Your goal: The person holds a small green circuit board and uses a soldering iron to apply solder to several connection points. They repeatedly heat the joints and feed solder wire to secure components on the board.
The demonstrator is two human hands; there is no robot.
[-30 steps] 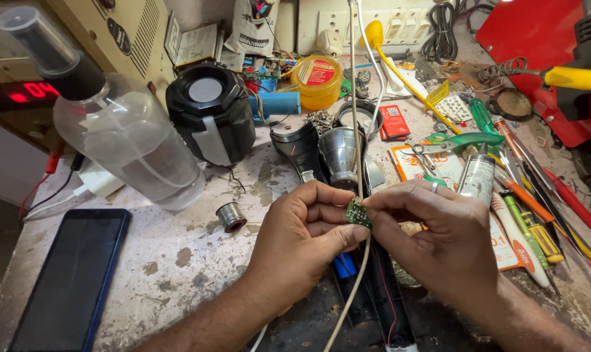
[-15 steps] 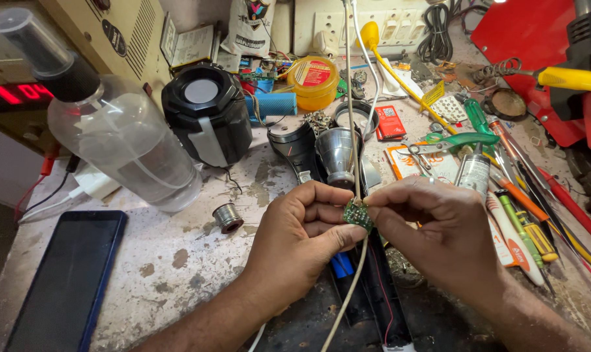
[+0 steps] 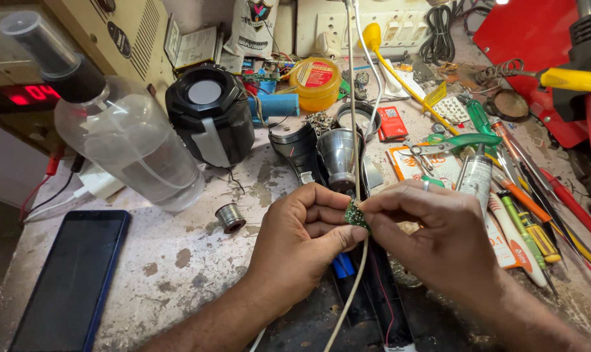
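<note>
In the head view, a small green circuit board [image 3: 355,215] was pinched between the left hand [image 3: 303,244] and the right hand [image 3: 439,244], both grips clamped on it, above the cluttered tabletop [image 3: 178,261]. A white cable [image 3: 354,130] ran past it. A solder spool [image 3: 230,217] and a dark phone [image 3: 67,277] lay to the left.

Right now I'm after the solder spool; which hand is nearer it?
Left. The left hand lies just right of the solder spool; the right hand sits farther right, beyond it.
</note>
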